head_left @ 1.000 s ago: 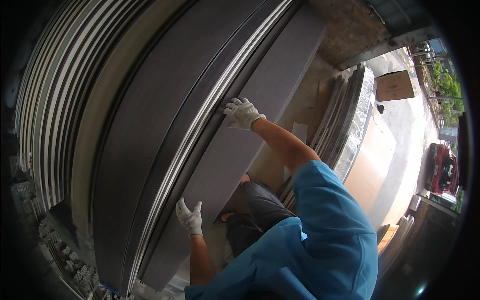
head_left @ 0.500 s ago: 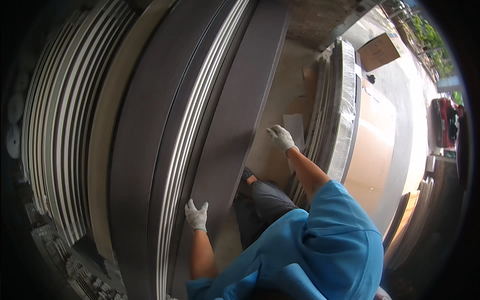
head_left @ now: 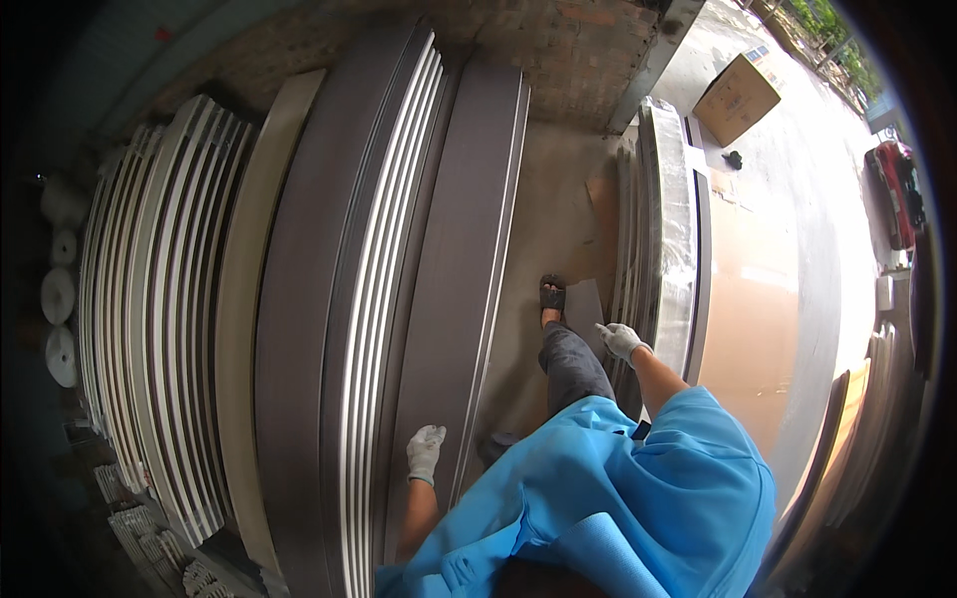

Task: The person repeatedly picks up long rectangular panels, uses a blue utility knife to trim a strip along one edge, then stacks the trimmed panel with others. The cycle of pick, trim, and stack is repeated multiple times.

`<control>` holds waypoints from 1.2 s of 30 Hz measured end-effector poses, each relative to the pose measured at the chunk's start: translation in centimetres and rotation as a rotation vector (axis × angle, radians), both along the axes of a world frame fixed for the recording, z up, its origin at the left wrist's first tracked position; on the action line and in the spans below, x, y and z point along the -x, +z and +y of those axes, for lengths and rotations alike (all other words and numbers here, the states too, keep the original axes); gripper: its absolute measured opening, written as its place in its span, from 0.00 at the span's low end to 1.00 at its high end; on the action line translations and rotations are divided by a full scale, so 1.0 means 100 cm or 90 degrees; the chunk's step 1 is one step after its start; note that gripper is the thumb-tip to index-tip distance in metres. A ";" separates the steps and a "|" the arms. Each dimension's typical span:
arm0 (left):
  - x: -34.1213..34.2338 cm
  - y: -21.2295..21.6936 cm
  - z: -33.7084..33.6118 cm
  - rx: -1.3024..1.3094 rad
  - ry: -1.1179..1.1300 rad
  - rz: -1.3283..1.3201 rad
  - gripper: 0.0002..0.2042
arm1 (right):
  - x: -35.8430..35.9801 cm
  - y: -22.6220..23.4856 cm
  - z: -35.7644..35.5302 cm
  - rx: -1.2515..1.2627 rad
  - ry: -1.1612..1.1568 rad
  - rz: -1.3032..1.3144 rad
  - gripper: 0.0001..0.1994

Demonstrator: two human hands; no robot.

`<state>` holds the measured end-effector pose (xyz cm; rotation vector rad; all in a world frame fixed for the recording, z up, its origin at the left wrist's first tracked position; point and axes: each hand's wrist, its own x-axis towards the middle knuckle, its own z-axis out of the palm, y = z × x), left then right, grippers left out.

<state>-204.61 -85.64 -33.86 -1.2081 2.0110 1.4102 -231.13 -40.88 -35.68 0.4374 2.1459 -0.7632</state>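
Observation:
My left hand (head_left: 426,451), in a pale work glove, is over the dark brown panel (head_left: 461,219) on the left. Its fingers are curled together and nothing shows in them; I cannot tell whether it touches the panel. Out to the right, my gloved right hand (head_left: 623,341) hangs near the plastic-wrapped stack of boards (head_left: 674,229). Those fingers are bent closed too, with nothing visible in them. A flat grey sheet (head_left: 586,307) lies low beside that hand. White-edged boards (head_left: 384,269) stand in a row left of the brown panel.
Striped stacks of boards (head_left: 164,299) fill the left side, with white rolls (head_left: 60,299) beyond them. A brick wall (head_left: 583,60) closes the far end. On the right lie a large brown sheet (head_left: 753,289) and a cardboard box (head_left: 736,100). My sandalled foot (head_left: 551,294) is on the floor.
My view has shifted, showing more of the far wall. My left hand has gone from spread fingers on the panel to curled fingers. My right hand is now closer to the wrapped stack; a foot has stepped forward.

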 end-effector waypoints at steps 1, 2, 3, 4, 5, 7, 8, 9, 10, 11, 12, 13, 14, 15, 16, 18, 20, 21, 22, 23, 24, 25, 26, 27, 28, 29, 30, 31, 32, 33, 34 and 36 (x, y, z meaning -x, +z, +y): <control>0.027 0.004 0.009 -0.023 0.017 -0.014 0.27 | 0.025 -0.005 0.010 -0.006 -0.025 -0.040 0.28; 0.061 0.007 0.021 -0.044 0.050 -0.022 0.27 | 0.058 -0.007 0.021 -0.028 0.026 -0.035 0.27; 0.097 0.011 0.031 -0.050 0.039 0.004 0.27 | 0.092 -0.008 0.028 -0.012 0.091 0.076 0.27; 0.130 0.015 0.041 -0.060 0.038 -0.009 0.27 | 0.122 -0.009 0.035 0.008 0.149 0.164 0.27; 0.166 0.019 0.050 -0.069 0.035 -0.020 0.27 | 0.151 -0.007 0.039 -0.015 0.233 0.240 0.27; 0.241 0.025 0.070 -0.142 0.034 0.038 0.27 | 0.216 0.001 0.038 0.096 -0.068 0.142 0.24; 0.281 0.029 0.076 -0.144 0.001 0.070 0.27 | 0.246 0.007 0.038 0.125 -0.089 0.158 0.24; 0.321 0.033 0.081 -0.165 0.009 0.064 0.27 | 0.274 0.013 0.038 0.151 -0.110 0.168 0.23; 0.357 0.039 0.084 -0.149 -0.036 0.105 0.27 | 0.297 0.018 0.037 0.187 -0.141 0.159 0.23; 0.396 0.043 0.087 -0.138 -0.056 0.101 0.26 | 0.317 0.022 0.034 0.231 -0.184 0.167 0.23; 0.436 0.047 0.089 -0.144 -0.061 0.137 0.26 | 0.337 0.024 0.031 0.286 -0.237 0.157 0.23; 0.474 0.050 0.090 -0.150 -0.064 0.171 0.27 | 0.355 0.026 0.029 0.355 -0.296 0.134 0.23; 0.513 0.052 0.091 -0.161 -0.068 0.199 0.27 | 0.373 0.027 0.028 0.354 -0.277 0.127 0.24; 0.553 0.053 0.090 -0.184 -0.057 0.227 0.27 | 0.389 0.026 0.024 0.323 -0.267 0.131 0.24; 0.592 0.051 0.089 -0.182 -0.080 0.273 0.27 | 0.404 0.023 0.019 0.311 -0.265 0.127 0.24; 0.666 0.043 0.089 -0.139 -0.133 0.308 0.26 | 0.428 0.016 0.009 0.285 -0.268 0.107 0.24; 0.760 0.030 0.085 -0.101 -0.184 0.375 0.25 | 0.468 0.007 -0.001 0.241 -0.293 0.075 0.24; 0.792 0.023 0.087 -0.114 -0.176 0.371 0.25 | 0.483 0.001 -0.003 0.261 -0.290 0.073 0.23; 0.822 0.020 0.085 0.012 -0.274 0.384 0.26 | 0.494 -0.007 -0.010 0.265 -0.312 0.046 0.23; 0.856 0.019 0.082 0.147 -0.375 0.339 0.27 | 0.508 -0.015 -0.018 0.278 -0.336 0.027 0.23; 0.884 0.020 0.082 0.210 -0.422 0.342 0.27 | 0.519 -0.022 -0.026 0.338 -0.349 0.004 0.24; 0.910 0.022 0.085 0.283 -0.471 0.369 0.27 | 0.532 -0.032 -0.038 0.350 -0.382 0.002 0.25; 0.934 0.024 0.089 0.289 -0.517 0.320 0.27 | 0.545 -0.043 -0.050 0.390 -0.414 0.003 0.27; 0.955 0.025 0.093 0.302 -0.558 0.299 0.27 | 0.557 -0.054 -0.059 0.396 -0.455 -0.010 0.28; 0.974 0.025 0.098 0.315 -0.600 0.249 0.27 | 0.567 -0.065 -0.067 0.437 -0.503 0.001 0.30; 0.987 0.023 0.102 0.310 -0.625 0.233 0.28 | 0.576 -0.077 -0.077 0.444 -0.558 -0.002 0.31; 0.997 0.020 0.106 0.306 -0.649 0.208 0.29 | 0.585 -0.090 -0.086 0.466 -0.607 -0.003 0.33; 1.005 0.014 0.107 0.301 -0.674 0.172 0.29 | 0.590 -0.103 -0.093 0.439 -0.657 -0.028 0.34; 1.012 0.007 0.108 0.280 -0.706 0.119 0.33 | 0.600 -0.117 -0.100 0.430 -0.700 -0.047 0.35; 1.022 -0.002 0.110 0.257 -0.751 0.060 0.34 | 0.613 -0.133 -0.101 0.420 -0.741 -0.067 0.36; 1.025 -0.011 0.111 0.232 -0.794 0.007 0.34 | 0.617 -0.145 -0.102 0.409 -0.740 -0.094 0.38; 1.033 -0.025 0.113 0.202 -0.898 -0.065 0.37 | 0.628 -0.165 -0.104 0.386 -0.738 -0.148 0.42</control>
